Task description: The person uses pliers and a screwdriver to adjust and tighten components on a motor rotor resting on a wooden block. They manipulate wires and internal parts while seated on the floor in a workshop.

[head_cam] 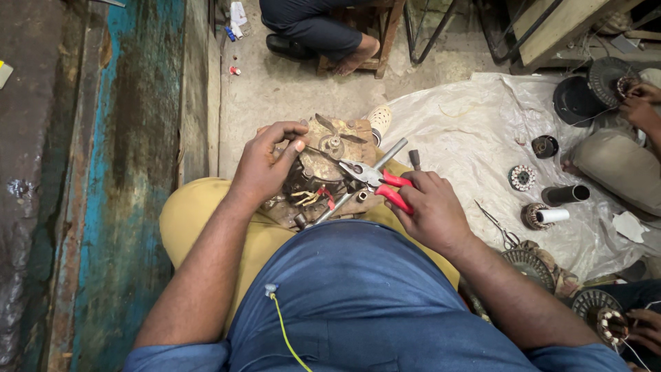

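2 hands work: left hand (265, 165) fingers grip the motor (330, 169), right hand (427, 210) fingers clasp red-handled pliers (375, 180)

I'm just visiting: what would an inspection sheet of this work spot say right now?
Surface: pale plastic sheet spread on a concrete floor.
Job's things: grimy motor assembly resting on the lap; red-handled pliers pointing at it.
Clutter: scissors, wound coils, black tube, white roll.
Grips: left hand steadies the assembly; right hand holds the pliers.
Cables: yellow cord over the blue shirt; short wires on the assembly.
Surroundings: worn blue wooden panel; other people's hands at right.
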The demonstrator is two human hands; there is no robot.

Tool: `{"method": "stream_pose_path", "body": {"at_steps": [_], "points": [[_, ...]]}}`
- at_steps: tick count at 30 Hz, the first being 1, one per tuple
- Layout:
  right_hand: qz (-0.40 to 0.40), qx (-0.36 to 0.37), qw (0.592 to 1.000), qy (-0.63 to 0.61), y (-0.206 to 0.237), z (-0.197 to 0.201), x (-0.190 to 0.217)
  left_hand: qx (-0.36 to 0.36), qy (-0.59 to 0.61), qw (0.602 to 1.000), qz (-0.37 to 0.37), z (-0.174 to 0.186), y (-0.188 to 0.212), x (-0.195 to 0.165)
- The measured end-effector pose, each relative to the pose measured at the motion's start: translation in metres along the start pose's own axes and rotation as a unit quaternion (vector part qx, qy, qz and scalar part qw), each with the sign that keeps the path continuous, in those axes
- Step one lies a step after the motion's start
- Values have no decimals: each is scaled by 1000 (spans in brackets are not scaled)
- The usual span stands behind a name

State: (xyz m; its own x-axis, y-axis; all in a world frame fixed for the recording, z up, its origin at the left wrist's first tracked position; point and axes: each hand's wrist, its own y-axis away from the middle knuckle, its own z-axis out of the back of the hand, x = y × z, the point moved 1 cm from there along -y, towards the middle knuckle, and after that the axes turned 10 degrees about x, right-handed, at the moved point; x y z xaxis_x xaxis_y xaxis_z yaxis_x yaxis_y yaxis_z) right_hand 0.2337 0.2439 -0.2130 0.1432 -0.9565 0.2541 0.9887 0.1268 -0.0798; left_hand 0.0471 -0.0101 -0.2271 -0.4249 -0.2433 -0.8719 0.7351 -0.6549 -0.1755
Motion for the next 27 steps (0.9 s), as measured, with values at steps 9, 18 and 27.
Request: {"method": "stream_pose_path", "body": {"at_steps": [9, 18, 27], "points": [[-12, 6, 1000, -5, 0, 1, 0, 8, 3, 1000, 13, 1, 1, -1], [-15, 21, 999, -26, 0, 2, -2, 14, 17, 1000, 13, 2, -1, 2], [-21, 56, 996, -67, -5, 7, -5, 7, 16, 1000, -2, 1, -3, 3]]}}
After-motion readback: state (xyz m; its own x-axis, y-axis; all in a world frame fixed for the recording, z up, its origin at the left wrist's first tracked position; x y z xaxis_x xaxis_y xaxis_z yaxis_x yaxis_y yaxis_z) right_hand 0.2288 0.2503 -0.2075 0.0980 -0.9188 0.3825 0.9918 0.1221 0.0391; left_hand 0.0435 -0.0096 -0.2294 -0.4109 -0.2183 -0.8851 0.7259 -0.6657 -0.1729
